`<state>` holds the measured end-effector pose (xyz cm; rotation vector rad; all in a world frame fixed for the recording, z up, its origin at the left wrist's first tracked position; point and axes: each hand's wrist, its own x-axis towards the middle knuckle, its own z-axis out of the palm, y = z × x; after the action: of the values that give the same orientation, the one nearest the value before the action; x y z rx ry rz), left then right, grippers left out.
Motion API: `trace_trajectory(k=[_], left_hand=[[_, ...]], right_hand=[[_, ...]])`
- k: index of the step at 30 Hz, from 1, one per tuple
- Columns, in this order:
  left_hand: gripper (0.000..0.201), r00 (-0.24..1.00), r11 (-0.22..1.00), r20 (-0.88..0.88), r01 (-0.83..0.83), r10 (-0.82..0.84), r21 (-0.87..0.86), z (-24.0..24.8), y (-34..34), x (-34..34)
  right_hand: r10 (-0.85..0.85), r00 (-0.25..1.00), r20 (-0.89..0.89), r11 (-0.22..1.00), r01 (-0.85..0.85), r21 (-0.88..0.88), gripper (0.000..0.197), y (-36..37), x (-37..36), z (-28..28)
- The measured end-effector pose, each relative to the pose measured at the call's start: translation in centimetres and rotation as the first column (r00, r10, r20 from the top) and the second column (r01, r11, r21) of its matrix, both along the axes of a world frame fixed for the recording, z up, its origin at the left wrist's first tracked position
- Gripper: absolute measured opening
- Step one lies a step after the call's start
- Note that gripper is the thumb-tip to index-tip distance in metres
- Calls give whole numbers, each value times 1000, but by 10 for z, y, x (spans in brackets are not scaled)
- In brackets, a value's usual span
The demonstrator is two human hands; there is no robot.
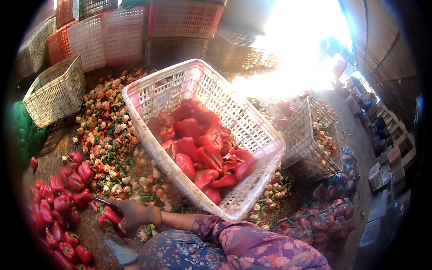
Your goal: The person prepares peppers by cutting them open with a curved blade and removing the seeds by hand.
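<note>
The work looks partly done, by my reading: the tilted white plastic crate (252, 130) in the middle holds a layer of opened red pepper pieces (202, 148) covering its lower end while its upper part stands bare, and a broad heap of whole red peppers (58, 207) lies on the ground at the lower left, so a good share seems left to cut. Between heap and crate spreads a wide litter of cut-out cores, stems and seeds (112, 144), pale and green, running up along the crate's left wall. One gloved hand (132, 213), reaching in from the right on a floral sleeve, is closed round a red pepper (109, 216) just beside the whole heap, and a dark curved blade (101, 201) shows at its upper edge, touching or right above the pepper. Which hand this is I cannot say for sure; it reads as the right one, and the other hand is not visible. To the right a second, smaller pale crate (310, 144) lies tipped, with what seems to be trimmings inside and more scattered below it. Further right, a net sack (324, 216) bulges with red peppers. At the back, stacked red and pale empty crates (117, 36) line the wall, and one beige crate (56, 92) stands apart at the left.
</note>
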<state>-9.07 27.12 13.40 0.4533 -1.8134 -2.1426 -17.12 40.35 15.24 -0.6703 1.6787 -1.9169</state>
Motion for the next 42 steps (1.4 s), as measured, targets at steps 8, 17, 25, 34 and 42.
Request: trace_trajectory(k=[8, 17, 25, 34, 42], left_hand=[[59, 994, 894, -26, 109, -109, 434, -2, -14, 1], [62, 993, 495, -77, 112, -91, 862, -35, -41, -17], [65, 968, 613, -64, -102, 242, 783, -30, -64, -26], [67, 989, 955, 138, 10, -53, 297, 4, -27, 5], [61, 983, 880, 177, -125, 47, 458, -20, -13, 13]], right_hand=[[148, 989, -18, 974, -142, 174, 71, 15, -1, 22], [118, 745, -657, 987, -18, 157, 75, 5, 4, 12], [361, 883, 300, 489, 95, -867, 76, 51, -18, 75], [135, 955, -265, 986, -104, 128, 51, -3, -22, 44], [471, 627, -620, 750, 86, 656, 32, -45, -20, 6]])
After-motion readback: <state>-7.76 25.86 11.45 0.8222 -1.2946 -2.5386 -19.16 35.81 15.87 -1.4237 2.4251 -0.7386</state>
